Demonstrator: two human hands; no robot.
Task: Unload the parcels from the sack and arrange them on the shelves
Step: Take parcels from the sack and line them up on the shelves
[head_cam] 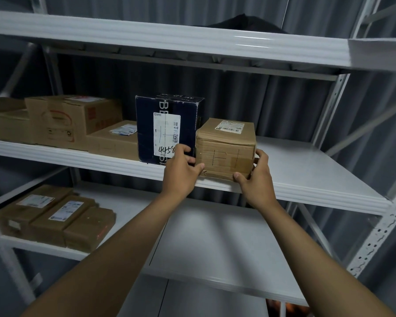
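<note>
Head view is the only one we have, and it looks up at a white metal shelving unit against grey corrugated wall. We see our left hand (181,170) and right hand (256,177) both grasping a small brown cardboard parcel wrapped in tape (225,148), one at each lower front corner, thumbs on the front face and fingers curled round the sides. The parcel sits on the front edge of the middle white shelf (306,170), just beside a taller dark blue box with a white shipping label (167,129), apparently touching it.

Further left on the same shelf stand a large brown carton with red print (66,120) and a flat brown box with a blue-and-white label (114,139). On the lower white shelf (204,236), at its left end, lie three flat brown parcels (55,216) side by side. The top shelf (169,40) carries something dark that we cannot make out.

We judge the task well under way: several parcels are already arranged, and this one is nearly placed, needing only our release and perhaps a push back. The sack is not in view, so we cannot tell how many parcels are left.
</note>
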